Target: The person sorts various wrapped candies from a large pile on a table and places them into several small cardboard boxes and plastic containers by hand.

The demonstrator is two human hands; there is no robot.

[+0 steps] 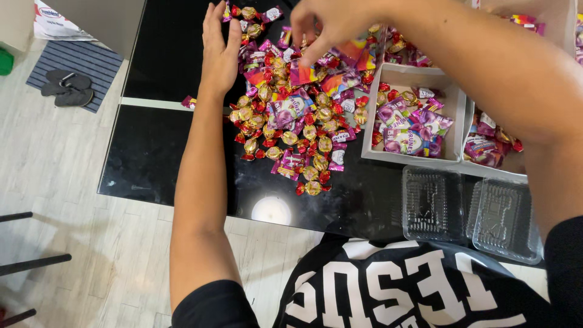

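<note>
A big pile of wrapped sweets [297,115] lies on the black glossy table [164,152]: gold ones with red twisted ends, plus pink and purple sachets. My left hand [220,51] stands flat on its edge against the pile's left side, fingers together and straight, holding nothing. My right hand [328,21] hovers over the top of the pile. Its fingers curl downward and one fingertip touches a pink sachet [302,73]; I see no grip on it.
A white cardboard box [452,124] with compartments holds purple sachets and sweets at the right. Two clear plastic trays [432,203] [505,220] sit at the near table edge. On the floor at left, slippers [67,88] rest on a striped mat.
</note>
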